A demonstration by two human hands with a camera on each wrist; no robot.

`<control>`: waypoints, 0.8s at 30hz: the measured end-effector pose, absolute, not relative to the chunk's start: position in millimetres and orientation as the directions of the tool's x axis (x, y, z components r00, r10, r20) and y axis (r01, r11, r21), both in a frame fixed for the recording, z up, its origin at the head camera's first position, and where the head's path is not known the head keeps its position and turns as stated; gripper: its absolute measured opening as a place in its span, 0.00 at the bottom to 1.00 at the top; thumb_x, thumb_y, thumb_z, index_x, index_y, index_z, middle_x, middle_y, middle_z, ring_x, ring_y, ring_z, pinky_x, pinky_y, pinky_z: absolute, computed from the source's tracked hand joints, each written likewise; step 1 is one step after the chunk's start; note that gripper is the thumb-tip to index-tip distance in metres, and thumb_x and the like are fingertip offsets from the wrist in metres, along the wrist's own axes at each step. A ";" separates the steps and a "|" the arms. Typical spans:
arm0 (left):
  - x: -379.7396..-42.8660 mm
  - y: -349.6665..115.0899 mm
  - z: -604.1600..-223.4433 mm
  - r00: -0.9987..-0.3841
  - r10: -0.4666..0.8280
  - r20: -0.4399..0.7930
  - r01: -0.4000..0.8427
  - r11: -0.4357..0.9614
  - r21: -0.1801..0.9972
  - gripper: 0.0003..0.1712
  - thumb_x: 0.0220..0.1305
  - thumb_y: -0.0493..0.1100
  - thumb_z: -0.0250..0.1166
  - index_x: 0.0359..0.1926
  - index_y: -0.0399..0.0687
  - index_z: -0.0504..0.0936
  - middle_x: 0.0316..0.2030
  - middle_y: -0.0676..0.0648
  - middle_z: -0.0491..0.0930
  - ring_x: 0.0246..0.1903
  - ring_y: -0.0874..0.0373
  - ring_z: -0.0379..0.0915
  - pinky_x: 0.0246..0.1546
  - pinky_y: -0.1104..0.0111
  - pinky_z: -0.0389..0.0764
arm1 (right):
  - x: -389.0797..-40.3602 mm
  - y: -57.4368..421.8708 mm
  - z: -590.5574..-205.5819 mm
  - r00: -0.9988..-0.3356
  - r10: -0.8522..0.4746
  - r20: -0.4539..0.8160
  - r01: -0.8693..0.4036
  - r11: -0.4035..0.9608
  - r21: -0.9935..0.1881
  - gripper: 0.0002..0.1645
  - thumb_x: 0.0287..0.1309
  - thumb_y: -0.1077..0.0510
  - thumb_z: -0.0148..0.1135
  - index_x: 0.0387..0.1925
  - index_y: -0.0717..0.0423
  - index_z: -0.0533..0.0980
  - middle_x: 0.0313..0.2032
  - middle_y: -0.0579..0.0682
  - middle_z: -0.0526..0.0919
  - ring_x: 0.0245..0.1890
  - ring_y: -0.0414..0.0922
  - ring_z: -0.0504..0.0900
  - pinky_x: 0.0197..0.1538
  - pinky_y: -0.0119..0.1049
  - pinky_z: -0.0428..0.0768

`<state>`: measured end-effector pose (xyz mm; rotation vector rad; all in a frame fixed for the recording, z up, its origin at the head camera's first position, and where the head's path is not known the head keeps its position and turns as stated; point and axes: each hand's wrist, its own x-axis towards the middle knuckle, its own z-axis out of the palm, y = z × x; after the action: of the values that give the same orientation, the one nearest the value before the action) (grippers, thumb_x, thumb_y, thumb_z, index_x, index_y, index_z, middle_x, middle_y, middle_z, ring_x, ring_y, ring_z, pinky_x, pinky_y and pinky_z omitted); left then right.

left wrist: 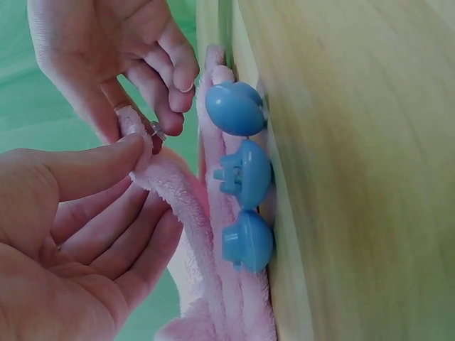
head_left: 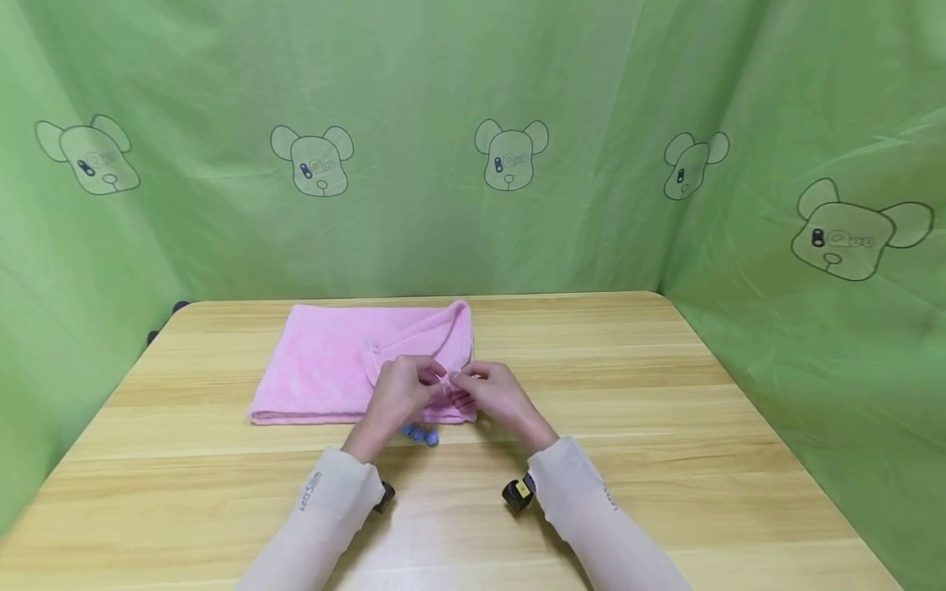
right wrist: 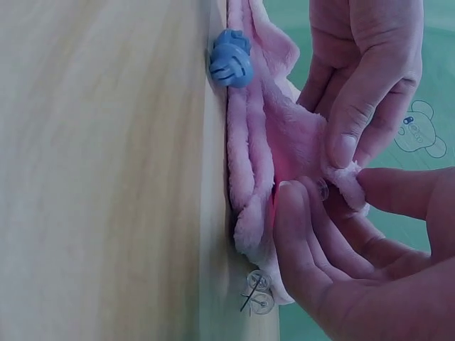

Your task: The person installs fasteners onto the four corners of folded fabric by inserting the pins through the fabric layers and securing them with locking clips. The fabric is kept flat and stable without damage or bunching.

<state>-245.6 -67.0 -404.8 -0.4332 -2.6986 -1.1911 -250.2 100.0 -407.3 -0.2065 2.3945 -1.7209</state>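
Note:
A folded pink fleece cloth (head_left: 318,361) lies on the table, its near right corner lifted and bent back. My left hand (head_left: 402,390) pinches the edge of that corner between thumb and fingers, plainly seen in the left wrist view. Opposite it, my right hand (head_left: 502,398) pinches the same edge, thumb on one face and fingers on the other. A small clear plastic pin disc (right wrist: 322,189) shows at the cloth between the right fingers. Three blue round caps with stubby stems, one a blue cap (left wrist: 245,174), lie in front of the cloth's near edge.
Clear discs with metal pins (right wrist: 259,291) lie by the cloth on the right side. Another small clear piece (head_left: 374,349) shows on the cloth's top. The wooden table (head_left: 628,492) is backed by green curtains (head_left: 414,230) on three sides.

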 end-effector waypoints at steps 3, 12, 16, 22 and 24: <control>-245.2 -66.7 -403.8 -0.946 0.193 0.260 0.322 0.643 0.695 0.10 0.49 0.38 0.76 0.34 0.45 0.86 0.26 0.51 0.85 0.25 0.62 0.79 0.33 0.64 0.82 | -250.0 99.3 -407.0 -0.977 -0.201 -0.074 0.013 0.291 -0.957 0.10 0.66 0.61 0.59 0.34 0.65 0.79 0.31 0.60 0.84 0.31 0.53 0.83 0.36 0.40 0.84; -244.6 -66.1 -403.3 -0.948 0.190 0.254 0.316 0.637 0.703 0.09 0.50 0.38 0.76 0.34 0.45 0.87 0.25 0.52 0.85 0.25 0.62 0.79 0.33 0.63 0.82 | -249.7 97.1 -407.8 -0.980 -0.172 -0.097 0.046 0.281 -0.959 0.08 0.65 0.63 0.58 0.32 0.66 0.77 0.30 0.59 0.84 0.30 0.50 0.83 0.35 0.37 0.84; -244.8 -66.3 -403.9 -0.950 0.194 0.246 0.312 0.636 0.705 0.08 0.51 0.38 0.75 0.34 0.46 0.87 0.25 0.53 0.85 0.24 0.63 0.78 0.34 0.63 0.82 | -250.0 96.0 -407.7 -0.979 -0.168 -0.115 0.067 0.268 -0.961 0.08 0.66 0.64 0.57 0.33 0.67 0.76 0.30 0.59 0.83 0.30 0.50 0.83 0.36 0.36 0.84; -245.3 -66.7 -404.8 -0.949 0.200 0.244 0.315 0.636 0.705 0.07 0.51 0.37 0.75 0.33 0.45 0.87 0.24 0.53 0.84 0.23 0.64 0.77 0.32 0.64 0.81 | -249.7 95.9 -406.7 -0.977 -0.170 -0.133 0.088 0.246 -0.965 0.08 0.66 0.64 0.56 0.34 0.68 0.75 0.31 0.60 0.83 0.30 0.50 0.84 0.36 0.36 0.85; -245.3 -66.9 -404.9 -0.949 0.200 0.245 0.316 0.633 0.707 0.07 0.51 0.37 0.75 0.33 0.45 0.87 0.24 0.53 0.84 0.23 0.64 0.77 0.31 0.64 0.82 | -249.7 96.1 -407.1 -0.976 -0.172 -0.135 0.093 0.236 -0.967 0.07 0.66 0.65 0.57 0.35 0.69 0.75 0.31 0.61 0.83 0.30 0.51 0.84 0.37 0.37 0.85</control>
<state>-245.3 -66.9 -404.9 -0.4304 -2.7069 -1.2141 -249.7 96.1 -407.1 -0.0751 2.2925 -1.8184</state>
